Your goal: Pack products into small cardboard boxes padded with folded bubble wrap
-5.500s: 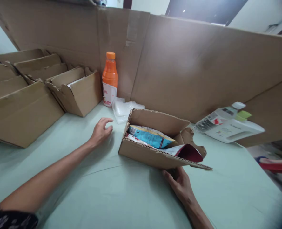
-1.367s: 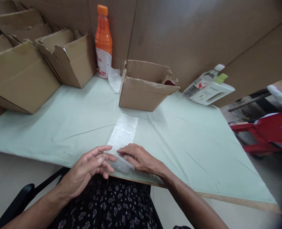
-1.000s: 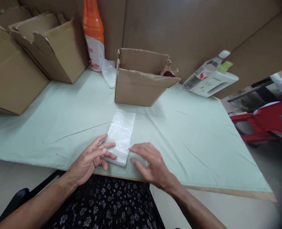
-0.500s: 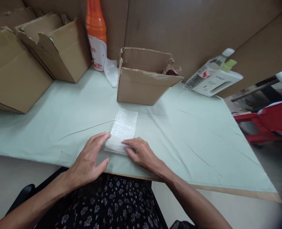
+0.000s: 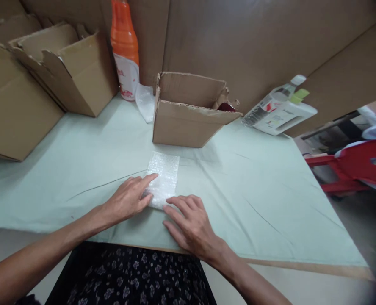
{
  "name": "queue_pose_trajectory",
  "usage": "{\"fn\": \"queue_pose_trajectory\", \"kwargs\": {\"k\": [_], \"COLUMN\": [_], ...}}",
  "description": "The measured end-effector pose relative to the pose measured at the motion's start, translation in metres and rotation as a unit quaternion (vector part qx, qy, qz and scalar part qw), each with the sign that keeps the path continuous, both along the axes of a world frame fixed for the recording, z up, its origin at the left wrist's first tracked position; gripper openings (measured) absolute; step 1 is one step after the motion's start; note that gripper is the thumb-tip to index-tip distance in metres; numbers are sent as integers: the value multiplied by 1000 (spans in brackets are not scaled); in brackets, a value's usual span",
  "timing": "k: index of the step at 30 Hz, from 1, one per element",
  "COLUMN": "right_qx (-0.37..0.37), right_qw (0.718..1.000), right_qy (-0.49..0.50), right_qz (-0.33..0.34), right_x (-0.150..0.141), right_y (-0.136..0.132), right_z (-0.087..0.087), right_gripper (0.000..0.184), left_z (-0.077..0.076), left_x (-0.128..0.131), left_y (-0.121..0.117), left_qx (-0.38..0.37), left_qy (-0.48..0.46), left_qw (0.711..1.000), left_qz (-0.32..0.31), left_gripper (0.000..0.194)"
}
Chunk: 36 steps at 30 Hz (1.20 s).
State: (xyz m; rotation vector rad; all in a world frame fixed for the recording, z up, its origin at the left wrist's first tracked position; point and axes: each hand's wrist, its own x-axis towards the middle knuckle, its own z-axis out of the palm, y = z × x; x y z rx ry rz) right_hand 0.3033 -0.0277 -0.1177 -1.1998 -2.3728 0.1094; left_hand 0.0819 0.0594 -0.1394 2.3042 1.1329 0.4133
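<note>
A small flat piece of bubble wrap (image 5: 166, 169), folded or layered at its near end, lies on the pale green tablecloth (image 5: 95, 156) in front of me. My left hand (image 5: 131, 195) rests at its left side, index finger stretched over the wrap and thumb at its lower left edge; these fingers are apart. Near the lower right corner, my right hand (image 5: 188, 222) is open with fingers spread, its fingertips close to or touching the wrap's near edge. Whatever may be inside the wrap cannot be made out.
A cardboard box (image 5: 181, 125) with a dark red item inside stands beyond the wrap. More cardboard boxes (image 5: 89, 78) are at the left, beside an orange bottle (image 5: 124, 38) and a plastic scrap (image 5: 146, 103). A clear bottle (image 5: 270, 101), white jug (image 5: 286, 116) and red chair (image 5: 366, 161) are right.
My left hand has moved right onto the wrap. My right hand has drawn back toward the near edge and spread its fingers. The view has shifted slightly.
</note>
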Motion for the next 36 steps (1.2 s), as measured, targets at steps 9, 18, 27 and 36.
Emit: {"fn": "queue_pose_trajectory", "kwargs": {"k": [9, 18, 27, 36], "right_qx": [-154, -68, -80, -247], "right_qw": [988, 995, 996, 936], "right_qy": [27, 14, -18, 195], "right_qz": [10, -73, -43, -156], "right_x": [2, 7, 8, 16], "right_y": [35, 29, 46, 67], "right_z": [-3, 4, -9, -9], "right_gripper": [25, 24, 25, 24], "left_z": [10, 2, 1, 13], "left_x": [-9, 3, 1, 9], "left_y": [-26, 2, 4, -7], "left_qx": [173, 95, 89, -427], "left_qy": [-94, -102, -127, -369], "left_qw": [979, 990, 987, 788], "left_qz": [-50, -2, 32, 246], "left_gripper": [45, 35, 49, 83]}}
